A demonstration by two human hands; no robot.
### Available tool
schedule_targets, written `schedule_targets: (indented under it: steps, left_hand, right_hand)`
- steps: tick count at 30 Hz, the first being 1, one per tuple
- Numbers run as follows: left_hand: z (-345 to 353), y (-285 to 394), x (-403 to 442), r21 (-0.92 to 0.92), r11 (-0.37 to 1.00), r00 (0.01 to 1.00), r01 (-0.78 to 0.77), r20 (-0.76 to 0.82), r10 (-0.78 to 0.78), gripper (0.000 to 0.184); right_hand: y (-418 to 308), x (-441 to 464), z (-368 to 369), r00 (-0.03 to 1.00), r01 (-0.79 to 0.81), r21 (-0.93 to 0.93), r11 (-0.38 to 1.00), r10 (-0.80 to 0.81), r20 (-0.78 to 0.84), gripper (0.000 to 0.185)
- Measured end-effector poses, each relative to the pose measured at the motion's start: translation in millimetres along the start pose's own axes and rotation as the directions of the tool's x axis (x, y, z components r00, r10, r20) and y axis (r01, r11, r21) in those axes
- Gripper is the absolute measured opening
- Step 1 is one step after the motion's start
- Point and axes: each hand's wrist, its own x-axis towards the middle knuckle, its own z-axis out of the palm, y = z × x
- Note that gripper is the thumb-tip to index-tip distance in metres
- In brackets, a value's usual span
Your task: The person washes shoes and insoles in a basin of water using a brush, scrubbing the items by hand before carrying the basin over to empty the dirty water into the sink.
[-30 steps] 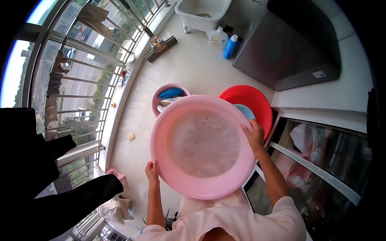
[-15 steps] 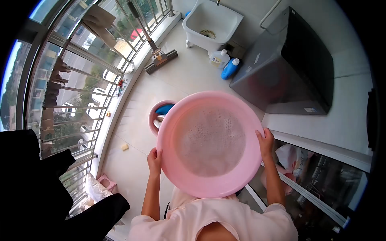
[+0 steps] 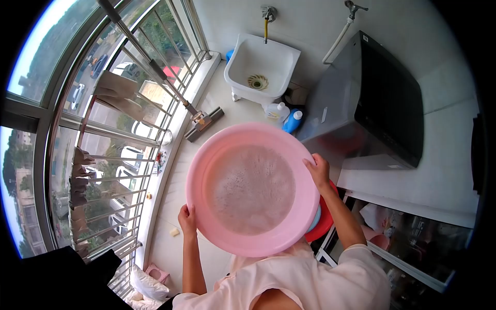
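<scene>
The left hand (image 3: pixel 187 221) is gripping the rim of the pink basin (image 3: pixel 248 244) with curled fingers and the right hand (image 3: pixel 319 170) is clasping the opposite rim, so the basin is hanging between them, holding cloudy, bubbly water (image 3: pixel 251 191). Below the right hand, a red basin (image 3: pixel 324 223) is partly showing with a light-blue item (image 3: pixel 314 219) at its side, while a blue bottle (image 3: pixel 292 122) is standing beyond that hand, near a dark appliance (image 3: pixel 356 116). Just beside the left hand, a small yellowish piece (image 3: pixel 174 232) is lying on the floor (image 3: pixel 160 245).
</scene>
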Motion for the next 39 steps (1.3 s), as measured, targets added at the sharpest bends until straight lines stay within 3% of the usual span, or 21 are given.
schedule_targets:
  steps: [10,13,18,22,25,26,29,30,33,36,39]
  left_hand:
    - [119,82,151,0.041,0.996,0.997,0.073,-0.022,-0.072,0.018]
    - [163,113,203,0.143,0.987,0.997,0.078,0.005,-0.080,0.018]
    - [238,112,304,0.224,0.973,0.995,-0.048,0.096,0.027,0.022]
    - [298,123,367,0.355,0.916,0.981,-0.189,0.108,0.160,0.027]
    - [328,170,411,0.475,0.854,0.960,-0.211,0.263,0.091,0.029]
    - [337,186,427,0.452,0.871,0.950,-0.192,0.307,0.051,0.029]
    - [355,218,468,0.498,0.847,0.935,-0.188,0.356,-0.002,0.030]
    - [362,226,483,0.514,0.824,0.908,-0.240,0.420,0.003,0.032]
    - [383,232,523,0.558,0.772,0.869,-0.305,0.495,-0.014,0.032]
    - [400,242,552,0.601,0.759,0.846,-0.250,0.517,-0.131,0.032]
    - [409,229,577,0.589,0.766,0.831,-0.259,0.540,-0.134,0.035]
  right_hand:
    - [-3,205,31,0.996,-0.072,-0.065,0.995,0.075,0.048,0.026]
    - [-4,263,31,0.995,-0.089,-0.107,0.990,0.093,0.034,0.026]
    - [26,343,38,0.990,-0.137,-0.155,0.978,0.132,-0.042,0.027]
    - [92,402,52,0.992,-0.124,-0.141,0.982,0.117,-0.054,0.028]
    - [95,436,54,0.983,-0.185,-0.124,0.975,0.182,-0.034,0.027]
    - [91,444,54,0.975,-0.222,-0.216,0.951,0.220,-0.037,0.027]
    - [104,454,72,0.975,-0.221,-0.169,0.961,0.211,-0.074,0.029]
    - [103,457,75,0.959,-0.281,-0.103,0.954,0.274,-0.078,0.029]
    - [104,462,80,0.943,-0.331,-0.178,0.927,0.318,-0.099,0.031]
    - [113,465,84,0.917,-0.398,-0.200,0.895,0.389,-0.086,0.032]
    - [125,469,92,0.926,-0.376,-0.269,0.887,0.353,-0.130,0.032]
